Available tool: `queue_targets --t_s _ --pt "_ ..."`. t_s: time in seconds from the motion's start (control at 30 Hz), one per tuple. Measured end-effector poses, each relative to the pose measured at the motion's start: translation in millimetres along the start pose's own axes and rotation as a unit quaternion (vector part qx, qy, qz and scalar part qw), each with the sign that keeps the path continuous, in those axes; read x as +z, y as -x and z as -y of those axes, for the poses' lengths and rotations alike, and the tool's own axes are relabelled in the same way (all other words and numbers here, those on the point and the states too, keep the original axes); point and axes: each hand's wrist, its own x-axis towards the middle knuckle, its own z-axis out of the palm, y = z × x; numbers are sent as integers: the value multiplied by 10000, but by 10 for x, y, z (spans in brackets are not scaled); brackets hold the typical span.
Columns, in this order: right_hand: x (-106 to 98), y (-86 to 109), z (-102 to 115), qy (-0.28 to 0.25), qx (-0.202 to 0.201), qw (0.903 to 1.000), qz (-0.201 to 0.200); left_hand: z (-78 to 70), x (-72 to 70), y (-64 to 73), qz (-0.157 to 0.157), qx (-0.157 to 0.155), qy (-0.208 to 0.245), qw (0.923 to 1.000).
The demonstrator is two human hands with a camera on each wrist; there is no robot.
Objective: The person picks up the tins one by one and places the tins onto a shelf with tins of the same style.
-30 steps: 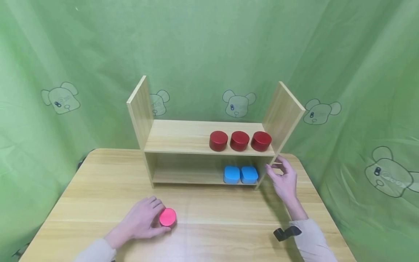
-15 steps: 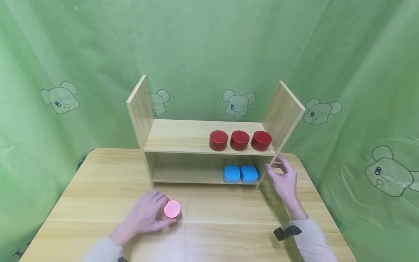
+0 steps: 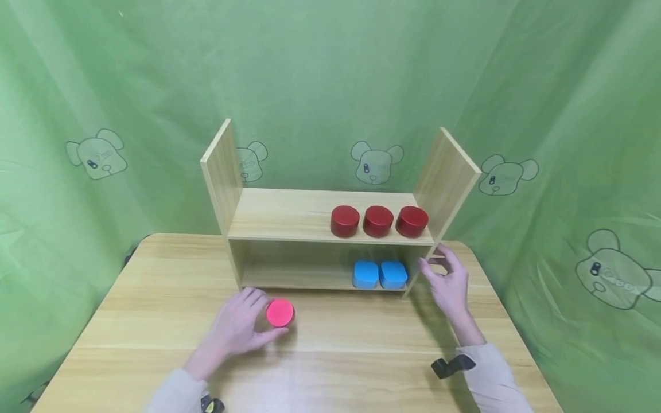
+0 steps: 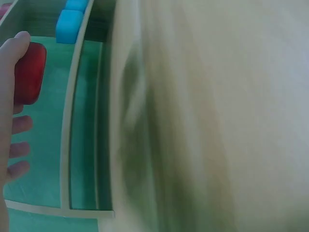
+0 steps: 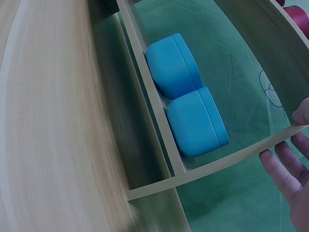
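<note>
In the head view my left hand (image 3: 236, 324) grips a small round tin (image 3: 280, 313) between thumb and fingers, in front of the wooden shelf's left part. The tin's top looks bright pink-red; its side shows dark red (image 4: 30, 77) in the left wrist view. At the right, my right hand (image 3: 448, 284) pinches the edge of the shelf's right side panel (image 3: 448, 186), the thumb inside and the fingers outside. Two blue rounded boxes (image 5: 174, 67) sit side by side on the lower board, near that panel.
Three dark red round tins (image 3: 378, 221) stand in a row on the right half of the upper board (image 3: 284, 213). The shelf stands towards the back of a wooden table (image 3: 351, 367), before a green curtain (image 3: 320, 86).
My left hand has moved forward and to the right with the tin, closer to the shelf. The right hand stays at the side panel. The tins and boxes on the shelf have not moved.
</note>
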Motion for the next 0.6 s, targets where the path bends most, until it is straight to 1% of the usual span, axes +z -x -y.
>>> queue_targets --t_s 0.23,0.37,0.47,0.6 --pt "-11 0 -15 -20 9 10000 33 -46 14 -178 -516 -174 29 9985" --pt "-8 -10 -18 -60 -3 10000 32 -57 5 -305 -693 -256 150 9972" --pt "-9 -12 -19 -77 10 10000 35 -71 -19 -402 -807 -212 222 9963" --pt "-10 -11 -15 -92 10 9999 39 -115 -69 -538 -955 -101 198 9952"
